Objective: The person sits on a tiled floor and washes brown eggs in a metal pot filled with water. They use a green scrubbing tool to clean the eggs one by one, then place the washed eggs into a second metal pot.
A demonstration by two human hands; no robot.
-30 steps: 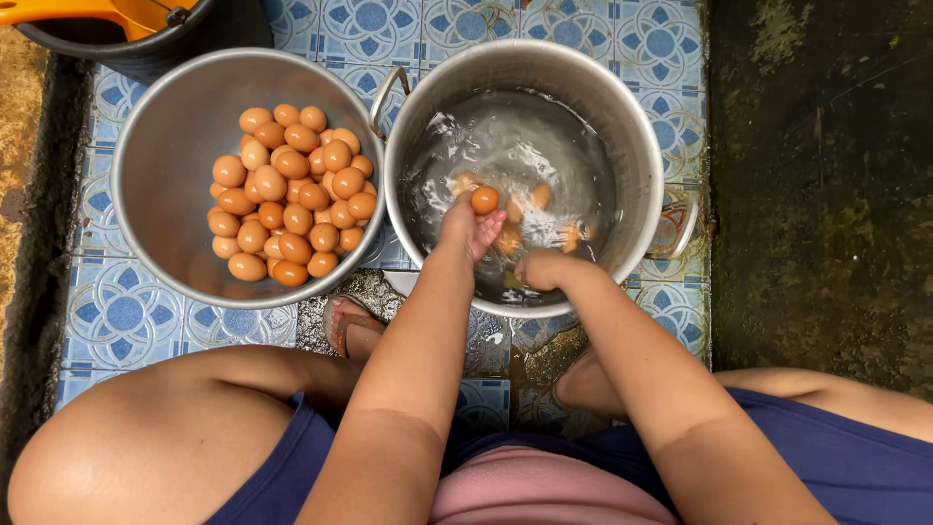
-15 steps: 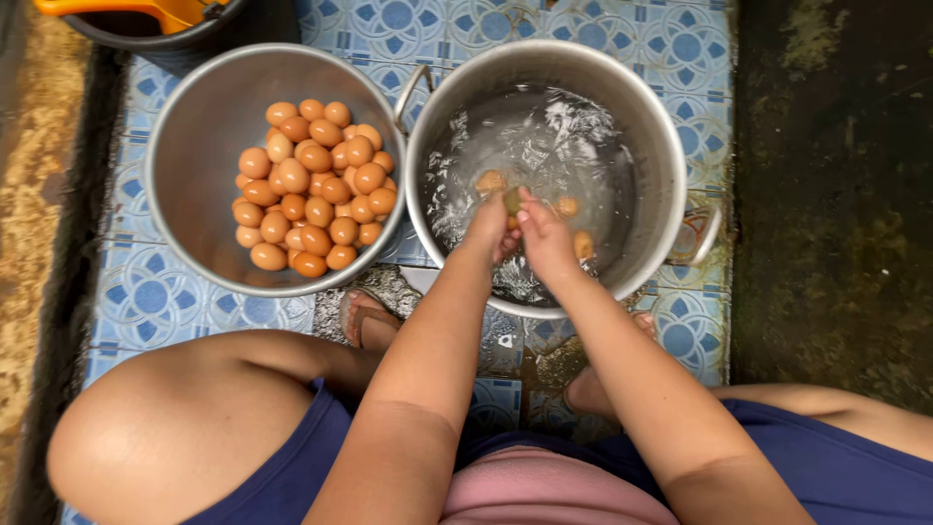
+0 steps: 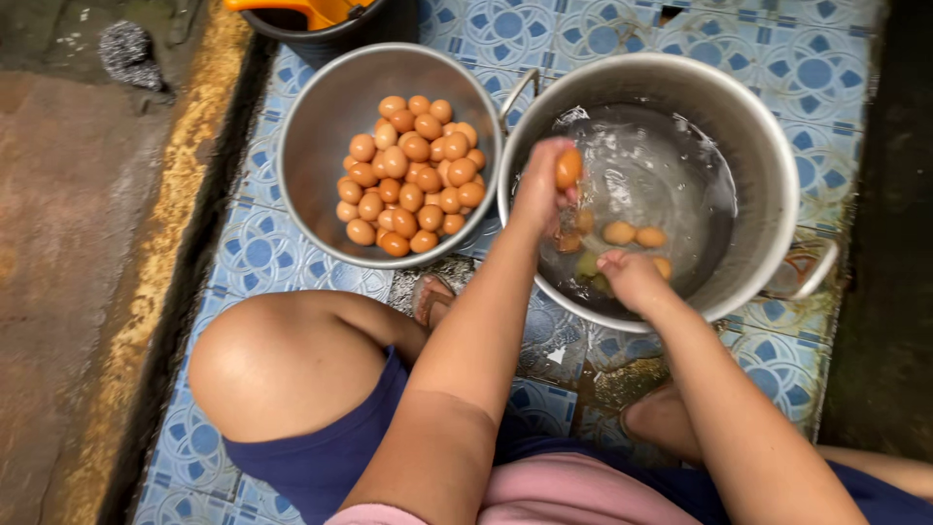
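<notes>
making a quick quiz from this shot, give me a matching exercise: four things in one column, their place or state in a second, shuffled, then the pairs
1. left hand
2. right hand
3. metal bowl
4. metal pot

A. holds water and a few eggs
B. holds a brown egg above the water
C. heaped with brown eggs
D. reaching down into the pot

Pairs: 1-B, 2-D, 3-C, 4-A

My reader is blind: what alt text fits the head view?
Left hand lifts a brown egg over a metal pot of water while the right hand reaches in; a metal bowl beside it holds many eggs.
</notes>
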